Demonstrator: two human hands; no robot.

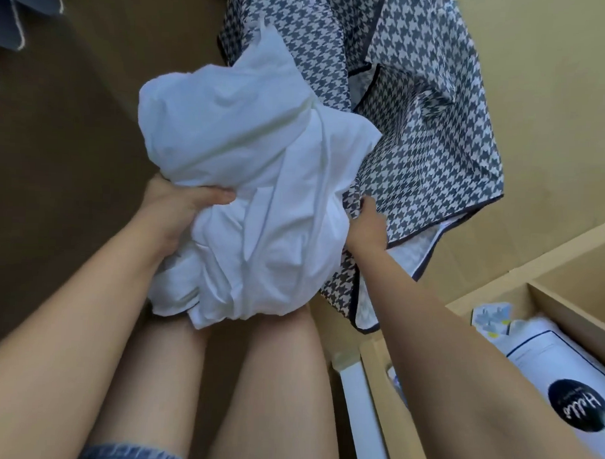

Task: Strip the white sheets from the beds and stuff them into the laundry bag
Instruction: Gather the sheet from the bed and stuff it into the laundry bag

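Above the bare knees [255,365], the left hand [178,207] grips the crumpled white cotton sheet bundle [255,179] from below, its fingers [215,195] curled into the cloth. The right hand [366,228] pinches the near rim of the black-and-white houndstooth fabric laundry bag [424,130]. The bag's mouth seems to lie just right of and beyond the bundle.

Bare left hand [173,212], bare right hand [366,230], bare forearms [85,307] and thighs [275,383], frayed light-blue denim shorts [132,456]
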